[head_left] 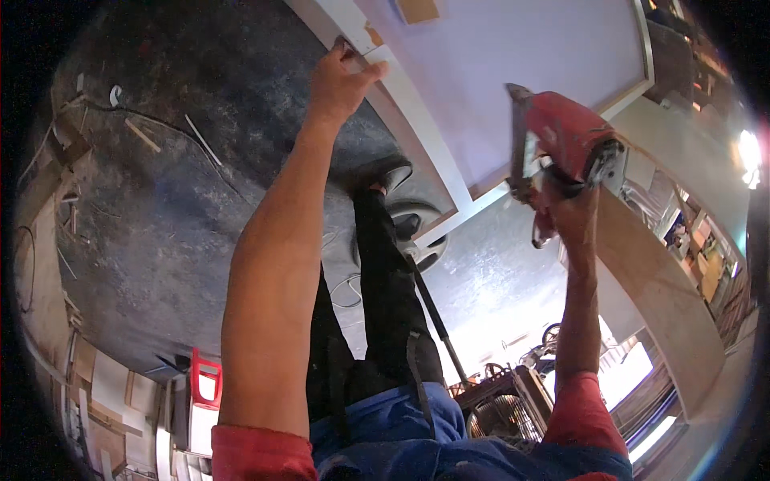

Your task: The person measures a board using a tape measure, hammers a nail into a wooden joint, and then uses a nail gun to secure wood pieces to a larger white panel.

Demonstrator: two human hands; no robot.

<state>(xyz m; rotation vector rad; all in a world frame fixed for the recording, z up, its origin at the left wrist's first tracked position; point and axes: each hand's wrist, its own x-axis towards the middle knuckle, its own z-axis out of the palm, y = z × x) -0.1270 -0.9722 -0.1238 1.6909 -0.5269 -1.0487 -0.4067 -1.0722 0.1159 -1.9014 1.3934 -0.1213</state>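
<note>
A large panel (513, 48) with a pale lilac face and a white wooden frame (425, 144) fills the upper middle. My left hand (341, 84) is closed on the frame's outer edge, its thumb on the top face and its fingertips partly hidden. To the right, my right hand (573, 204) is wrapped round the handle of a red and black nail gun (565, 128). The nail gun is held above the panel's near right part, its narrow dark front end pointing away from me. Whether it touches the panel I cannot tell.
A foot in a dark sandal (393, 176) stands beside the frame's near corner, close to a grey round base (429, 248) with a dark pole. Wood scraps (143, 136) and a cable lie on the dark floor at left. A long wooden board (666, 280) curves along the right.
</note>
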